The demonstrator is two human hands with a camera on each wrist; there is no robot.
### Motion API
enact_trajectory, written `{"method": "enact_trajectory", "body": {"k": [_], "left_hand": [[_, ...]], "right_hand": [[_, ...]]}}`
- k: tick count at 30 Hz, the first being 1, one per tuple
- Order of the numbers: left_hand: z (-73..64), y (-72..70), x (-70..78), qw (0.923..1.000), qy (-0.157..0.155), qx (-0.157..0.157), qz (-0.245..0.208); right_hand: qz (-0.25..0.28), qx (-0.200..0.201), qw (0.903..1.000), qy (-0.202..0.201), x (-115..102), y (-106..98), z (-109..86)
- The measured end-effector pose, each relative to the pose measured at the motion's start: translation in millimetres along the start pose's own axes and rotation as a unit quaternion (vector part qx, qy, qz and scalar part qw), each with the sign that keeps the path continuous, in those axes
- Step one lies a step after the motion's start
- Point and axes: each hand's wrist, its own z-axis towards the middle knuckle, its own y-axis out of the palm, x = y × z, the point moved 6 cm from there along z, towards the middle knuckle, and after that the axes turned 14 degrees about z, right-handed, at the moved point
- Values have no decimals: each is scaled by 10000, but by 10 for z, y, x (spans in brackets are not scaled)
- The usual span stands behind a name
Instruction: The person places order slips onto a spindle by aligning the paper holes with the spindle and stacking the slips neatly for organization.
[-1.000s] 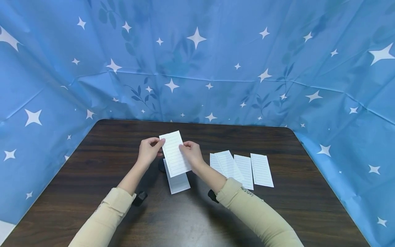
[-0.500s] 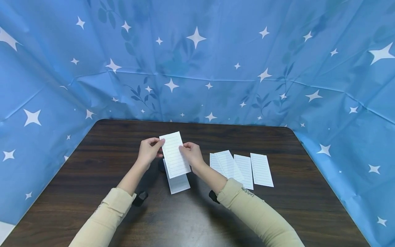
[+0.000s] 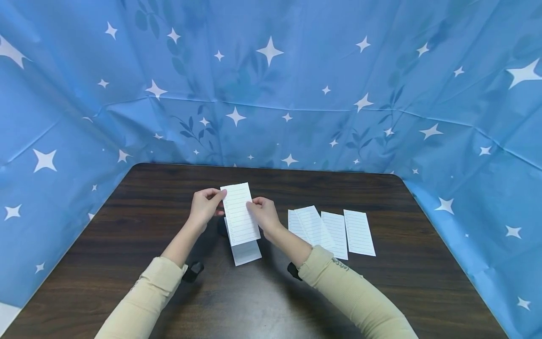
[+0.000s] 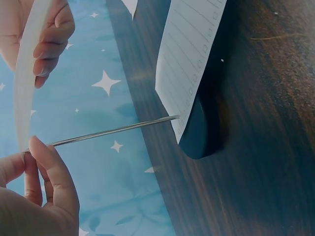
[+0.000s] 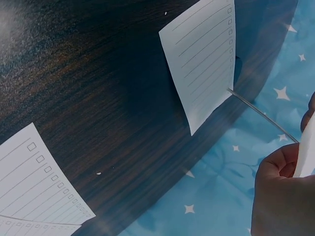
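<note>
My left hand [image 3: 205,209] pinches the upper left corner of a white lined checklist sheet [image 3: 240,221], and my right hand [image 3: 263,214] pinches its right edge. Below hangs a second checklist sheet [image 3: 246,254], run through by a thin metal paper spike [image 4: 108,132] that rises from a round dark base [image 4: 203,135]. In the left wrist view the spike's tip ends right at my left fingertips, at the held sheet's edge. The right wrist view shows the second sheet [image 5: 204,64] resting low on the spike, its base mostly hidden.
Several more lined sheets [image 3: 359,233] lie on the dark wood table [image 3: 406,282] to the right, some overlapping. A blue curtain with white stars [image 3: 271,94] hangs behind the table's far edge. Black wrist straps [image 3: 192,272] sit on the forearms.
The held sheet has turned slightly and dropped a little, its lower right corner shifting left. My right hand has moved down slightly; my left hand stays nearly in place.
</note>
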Motion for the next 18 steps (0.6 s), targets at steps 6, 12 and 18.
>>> {"method": "enact_trajectory", "body": {"k": [6, 12, 18], "left_hand": [[-7, -8, 32, 10000, 70, 50, 48], [-22, -38, 38, 10000, -20, 28, 22], [-30, -48, 28, 9999, -106, -44, 72]], "right_hand": [[-28, 26, 10000, -24, 12, -15, 7], [-49, -24, 10000, -39, 27, -9, 21], [-97, -84, 9999, -84, 23, -13, 24]]}}
